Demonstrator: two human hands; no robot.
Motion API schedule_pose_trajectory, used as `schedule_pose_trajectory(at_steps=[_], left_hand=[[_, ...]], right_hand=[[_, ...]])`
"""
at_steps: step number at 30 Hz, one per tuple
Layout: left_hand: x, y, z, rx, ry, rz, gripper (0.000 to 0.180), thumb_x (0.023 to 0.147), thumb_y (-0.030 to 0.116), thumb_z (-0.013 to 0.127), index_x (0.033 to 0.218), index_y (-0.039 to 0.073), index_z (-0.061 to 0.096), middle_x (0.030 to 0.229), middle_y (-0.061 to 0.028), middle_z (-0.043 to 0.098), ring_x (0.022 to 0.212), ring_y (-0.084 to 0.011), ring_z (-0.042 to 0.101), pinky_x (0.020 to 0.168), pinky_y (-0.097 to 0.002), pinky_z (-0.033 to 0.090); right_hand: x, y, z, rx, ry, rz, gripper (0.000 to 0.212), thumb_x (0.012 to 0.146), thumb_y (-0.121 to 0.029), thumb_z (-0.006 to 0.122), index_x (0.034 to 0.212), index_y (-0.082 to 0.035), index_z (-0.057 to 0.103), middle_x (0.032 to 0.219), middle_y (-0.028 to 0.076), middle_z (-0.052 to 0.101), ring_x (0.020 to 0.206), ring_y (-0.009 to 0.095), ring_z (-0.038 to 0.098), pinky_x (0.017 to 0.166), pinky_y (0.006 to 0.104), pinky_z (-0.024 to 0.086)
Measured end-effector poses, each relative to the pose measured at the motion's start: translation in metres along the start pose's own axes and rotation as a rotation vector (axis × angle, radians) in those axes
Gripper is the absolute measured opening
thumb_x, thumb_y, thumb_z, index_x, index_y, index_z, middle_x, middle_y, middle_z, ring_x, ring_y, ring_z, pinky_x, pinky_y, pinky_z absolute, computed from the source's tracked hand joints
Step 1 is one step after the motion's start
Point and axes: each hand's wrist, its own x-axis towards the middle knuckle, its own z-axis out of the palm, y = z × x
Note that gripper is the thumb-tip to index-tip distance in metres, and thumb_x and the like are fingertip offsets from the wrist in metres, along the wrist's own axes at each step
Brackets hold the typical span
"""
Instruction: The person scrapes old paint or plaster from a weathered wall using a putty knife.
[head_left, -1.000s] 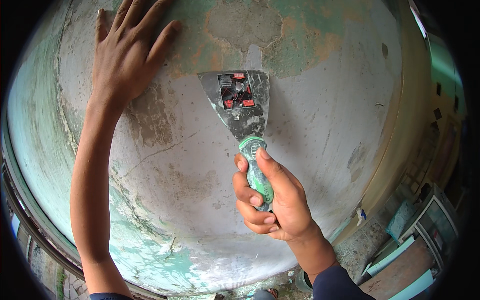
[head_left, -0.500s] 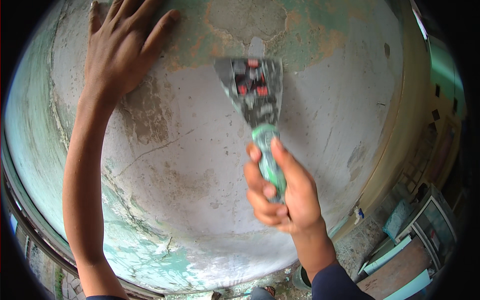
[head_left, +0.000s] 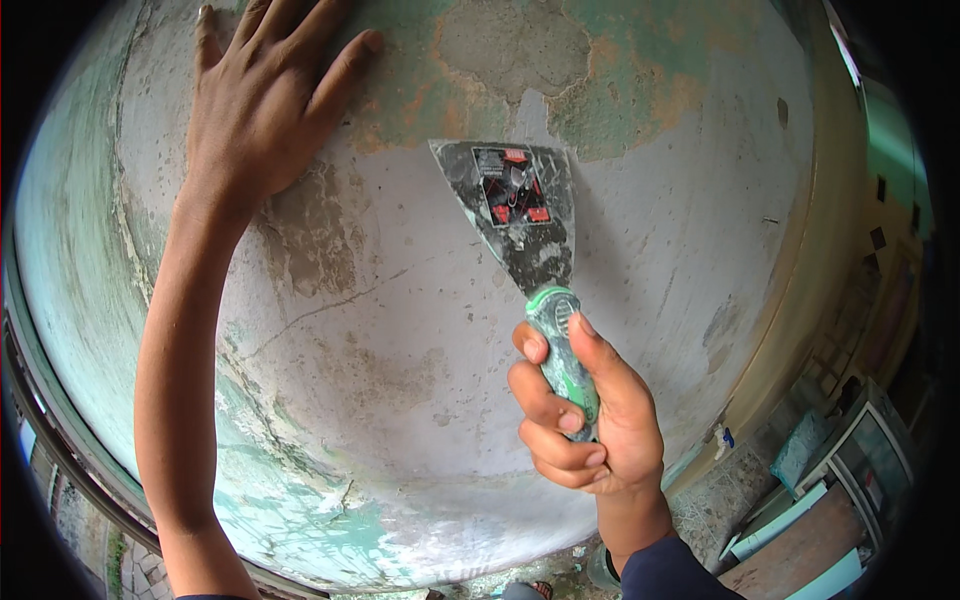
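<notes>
Fingers spread, my left hand [head_left: 262, 105] lies against the upper left of a worn wall [head_left: 400, 390]. My right hand [head_left: 590, 410] wraps round the green and grey handle of a wide scraper [head_left: 510, 210], thumb along the handle's top. The scraper points up, its dusty dark blade bearing a black and red label. Its broad edge is at the wall just below a patch of peeling green paint [head_left: 625, 90] and bare grey plaster [head_left: 515, 50]. Whether the edge touches the surface I cannot tell. The tips of my left fingers are cut off by the upper edge.
At the lower right stands a cabinet [head_left: 870, 440] with glass panes, beside boards [head_left: 800, 550] and a light blue bundle [head_left: 800, 445]. A small blue tap [head_left: 725, 438] sits by the wall's right edge. A bucket [head_left: 603, 568] is partly hidden behind my right forearm.
My right hand and the scraper have moved down and slightly right in the picture, and the blade is sharper now. The wall and left hand have shifted a little the same way.
</notes>
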Motion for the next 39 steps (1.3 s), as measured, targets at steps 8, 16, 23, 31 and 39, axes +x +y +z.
schedule_pose_trajectory(at_steps=[8, 16, 23, 31, 39], left_hand=[[-0.002, 0.015, 0.005, 0.085, 0.033, -0.12, 0.058, 0.099, 0.046, 0.035, 0.148, 0.015, 0.039, 0.157, -0.0131, 0.029, 0.148, -0.0316, 0.019, 0.119, -0.0572, 0.002], [0.0, 0.002, 0.002, 0.002, 0.02, -0.001, 0.057, 0.099, 0.046, 0.035, 0.148, 0.016, 0.039, 0.157, -0.0126, 0.029, 0.148, -0.0312, 0.02, 0.119, -0.057, 0.001], [-0.002, 0.01, 0.0, 0.029, 0.047, -0.109, 0.057, 0.1, 0.046, 0.034, 0.148, 0.017, 0.039, 0.157, -0.0125, 0.029, 0.148, -0.0311, 0.02, 0.119, -0.0573, 0.001], [0.001, 0.003, 0.002, -0.028, 0.038, -0.014, 0.057, 0.1, 0.047, 0.033, 0.148, 0.017, 0.039, 0.157, -0.0121, 0.029, 0.148, -0.0303, 0.019, 0.118, -0.0586, 0.0], [-0.001, -0.001, 0.009, 0.042, 0.038, -0.03, 0.058, 0.1, 0.048, 0.032, 0.148, 0.017, 0.039, 0.158, -0.0116, 0.029, 0.148, -0.0301, 0.019, 0.119, -0.0557, -0.001]], right_hand=[[-0.004, 0.005, -0.002, -0.103, 0.049, 0.049, 0.041, 0.105, -0.049, 0.033, 0.108, -0.009, 0.045, 0.07, 0.001, 0.042, 0.044, 0.005, 0.031, 0.035, 0.0203, 0.024], [-0.002, -0.001, 0.001, -0.131, 0.025, 0.034, 0.039, 0.105, -0.047, 0.034, 0.108, -0.009, 0.045, 0.072, 0.001, 0.043, 0.043, 0.005, 0.032, 0.035, 0.0207, 0.025], [0.001, 0.002, 0.007, -0.184, 0.076, 0.03, 0.039, 0.105, -0.046, 0.033, 0.109, -0.009, 0.044, 0.072, 0.001, 0.043, 0.044, 0.005, 0.032, 0.035, 0.0202, 0.025], [0.005, -0.001, 0.003, -0.188, 0.081, 0.003, 0.036, 0.105, -0.045, 0.034, 0.11, -0.011, 0.045, 0.074, 0.002, 0.044, 0.043, 0.005, 0.033, 0.034, 0.0204, 0.026], [0.002, -0.002, 0.004, -0.175, 0.114, 0.018, 0.036, 0.106, -0.043, 0.033, 0.108, -0.009, 0.044, 0.073, 0.001, 0.044, 0.043, 0.006, 0.033, 0.034, 0.0211, 0.026]])
